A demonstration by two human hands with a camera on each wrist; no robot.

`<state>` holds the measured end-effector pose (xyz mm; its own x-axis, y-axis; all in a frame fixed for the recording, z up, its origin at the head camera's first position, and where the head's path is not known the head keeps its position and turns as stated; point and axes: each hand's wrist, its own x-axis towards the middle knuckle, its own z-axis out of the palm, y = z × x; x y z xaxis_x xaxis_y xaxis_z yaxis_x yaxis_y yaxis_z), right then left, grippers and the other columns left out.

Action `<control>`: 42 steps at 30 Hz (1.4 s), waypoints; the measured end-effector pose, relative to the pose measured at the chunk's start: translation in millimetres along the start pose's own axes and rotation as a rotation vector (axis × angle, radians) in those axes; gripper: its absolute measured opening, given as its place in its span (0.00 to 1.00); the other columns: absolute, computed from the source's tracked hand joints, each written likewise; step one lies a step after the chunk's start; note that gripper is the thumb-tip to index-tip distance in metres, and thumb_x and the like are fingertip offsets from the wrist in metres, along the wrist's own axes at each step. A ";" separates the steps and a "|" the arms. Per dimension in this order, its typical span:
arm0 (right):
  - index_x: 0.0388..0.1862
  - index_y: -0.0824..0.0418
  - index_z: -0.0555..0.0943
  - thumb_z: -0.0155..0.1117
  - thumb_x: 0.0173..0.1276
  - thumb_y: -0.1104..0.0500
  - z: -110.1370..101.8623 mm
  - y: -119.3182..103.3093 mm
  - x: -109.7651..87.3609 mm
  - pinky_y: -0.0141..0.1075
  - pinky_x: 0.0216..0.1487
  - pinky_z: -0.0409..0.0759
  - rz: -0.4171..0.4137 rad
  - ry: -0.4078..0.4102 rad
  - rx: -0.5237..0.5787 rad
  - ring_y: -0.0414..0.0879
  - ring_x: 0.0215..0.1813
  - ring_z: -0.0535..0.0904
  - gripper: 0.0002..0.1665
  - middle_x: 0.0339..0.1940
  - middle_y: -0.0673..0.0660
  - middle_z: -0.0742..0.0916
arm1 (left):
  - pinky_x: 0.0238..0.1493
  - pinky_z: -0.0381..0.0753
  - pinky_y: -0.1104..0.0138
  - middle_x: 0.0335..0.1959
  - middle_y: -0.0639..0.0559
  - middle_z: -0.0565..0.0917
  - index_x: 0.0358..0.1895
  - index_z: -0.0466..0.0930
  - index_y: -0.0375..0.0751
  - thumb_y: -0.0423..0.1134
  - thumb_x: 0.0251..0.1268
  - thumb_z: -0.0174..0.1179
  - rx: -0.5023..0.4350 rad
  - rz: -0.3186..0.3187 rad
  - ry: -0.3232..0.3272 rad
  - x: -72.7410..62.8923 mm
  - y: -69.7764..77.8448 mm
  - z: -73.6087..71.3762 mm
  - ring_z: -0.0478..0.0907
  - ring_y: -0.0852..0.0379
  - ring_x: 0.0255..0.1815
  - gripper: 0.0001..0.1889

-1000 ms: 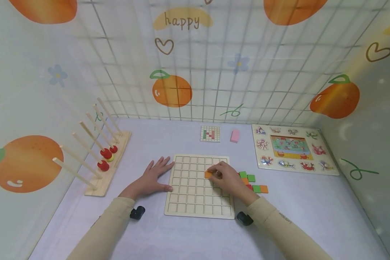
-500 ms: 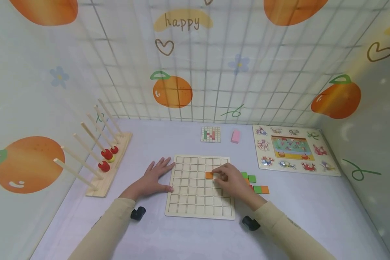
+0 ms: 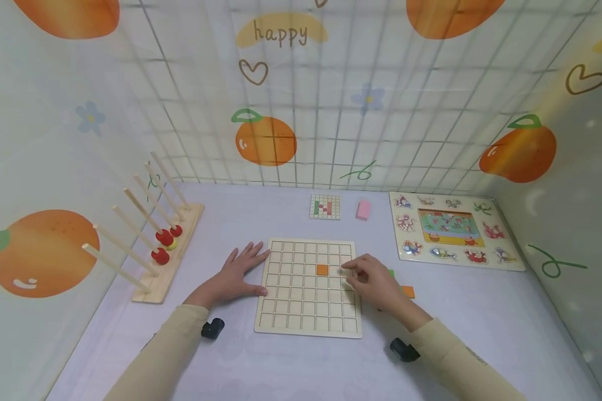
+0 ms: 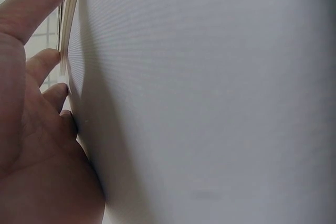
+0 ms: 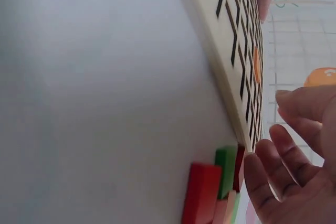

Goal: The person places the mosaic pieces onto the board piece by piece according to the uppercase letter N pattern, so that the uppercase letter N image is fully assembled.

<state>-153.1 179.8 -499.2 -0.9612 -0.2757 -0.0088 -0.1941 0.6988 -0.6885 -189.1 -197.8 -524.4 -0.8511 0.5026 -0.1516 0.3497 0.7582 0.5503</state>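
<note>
Head view: left hand [image 3: 238,274] spread, index fingertip and thumb at the left edge of the board [image 3: 296,306]; right hand [image 3: 378,283] loosely bent over the board's right edge, thumb and forefinger parted, nothing visible between them; orange tile [image 3: 323,270] lies in a grid square, apart from the right fingertips; a low sweep leftward could catch its edge and tip it out; loose orange tile [image 3: 408,292] sits on the worktop [image 3: 261,367] beside the right wrist; its neighbours are mostly hidden by that hand, so a blind reach could scatter them.

Left wrist view: left thumb and fingers extended, board edge-on; pressure cannot be told; if light, a bump from the right could slide or turn the board.

Right wrist view: right fingers bent, holding nothing; red tile [image 5: 202,192] and green tile [image 5: 226,163] bunched near the board; picking one could drag others through friction; orange tile's seating cannot be judged at this angle.
</note>
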 end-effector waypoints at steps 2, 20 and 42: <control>0.56 0.54 0.86 0.72 0.68 0.59 -3.2 2.9 -2.8 0.41 0.50 0.81 0.002 -0.001 -0.005 0.45 0.46 0.77 0.17 0.49 0.51 0.83 | 0.80 0.26 0.46 0.85 0.49 0.45 0.82 0.54 0.51 0.67 0.52 0.71 0.002 0.001 0.001 0.1 0.1 -0.3 0.33 0.45 0.84 0.56; 0.57 0.54 0.86 0.71 0.68 0.60 -37.2 33.7 -33.7 0.52 0.57 0.83 0.083 0.016 -0.083 0.50 0.53 0.79 0.19 0.51 0.52 0.85 | 0.80 0.26 0.46 0.85 0.50 0.45 0.83 0.53 0.52 0.67 0.53 0.71 0.006 -0.005 -0.008 1.2 2.7 -1.6 0.33 0.46 0.84 0.56; 0.60 0.56 0.84 0.75 0.65 0.56 -69.0 77.4 -57.7 0.46 0.49 0.82 0.160 0.014 -0.145 0.50 0.48 0.78 0.24 0.52 0.56 0.83 | 0.80 0.25 0.46 0.85 0.50 0.45 0.82 0.53 0.52 0.68 0.52 0.71 -0.001 -0.007 0.000 -0.2 -1.8 1.7 0.33 0.46 0.84 0.57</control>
<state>-126.2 295.3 -502.0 -0.9845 -0.1451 -0.0984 -0.0642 0.8205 -0.5680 -188.9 -198.6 -526.8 -0.8537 0.4969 -0.1557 0.3429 0.7614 0.5502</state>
